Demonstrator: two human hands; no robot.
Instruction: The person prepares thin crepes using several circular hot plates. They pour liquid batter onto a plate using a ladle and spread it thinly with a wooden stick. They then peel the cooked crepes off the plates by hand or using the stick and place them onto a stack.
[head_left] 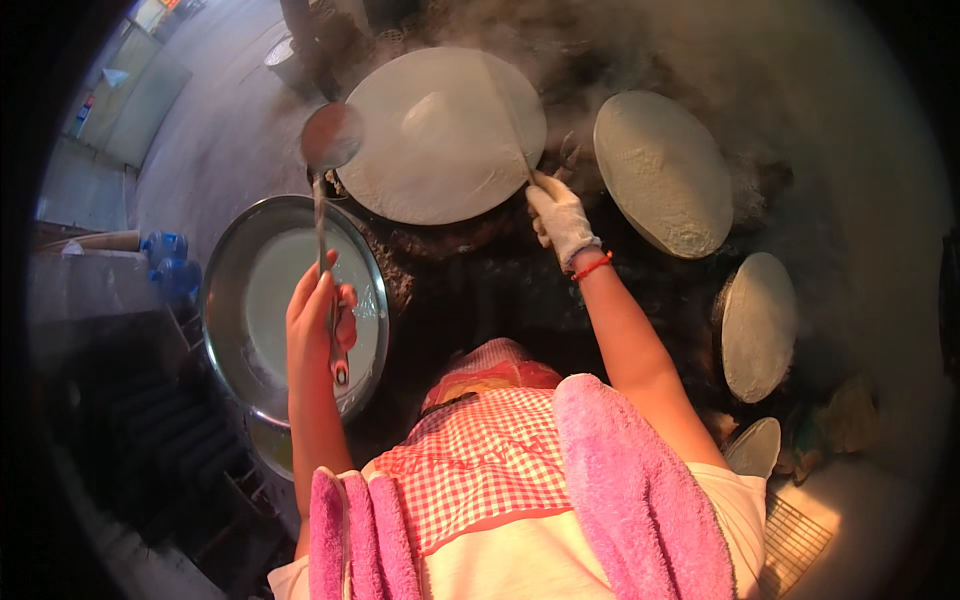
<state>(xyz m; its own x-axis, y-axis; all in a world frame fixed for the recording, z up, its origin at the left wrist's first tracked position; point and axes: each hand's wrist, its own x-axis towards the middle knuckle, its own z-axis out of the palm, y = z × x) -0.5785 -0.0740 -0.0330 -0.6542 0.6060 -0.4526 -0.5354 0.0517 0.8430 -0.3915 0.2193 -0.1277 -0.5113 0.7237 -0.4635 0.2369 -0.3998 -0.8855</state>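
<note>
My bare left hand (322, 310) is wrapped round the long handle of a ladle (332, 135). The ladle's round bowl is tilted at the left edge of a large round sheet of pale batter (410, 185), with a thicker mound of batter near its middle. In my right hand (560, 218), gloved in white, is the end of a long thin spreader stick (508, 112) that lies across the sheet's right side. Below the ladle stands a wide metal basin (212, 318) of whitish liquid batter (278, 290). Steam blurs the far side.
More round pale sheets curve along the right: a large one (665, 175), a narrower one (760, 328) and a small one (754, 447). A wire rack (795, 540) is at lower right. Blue water jugs (172, 265) stand at left, and a bucket (285, 60) at the back.
</note>
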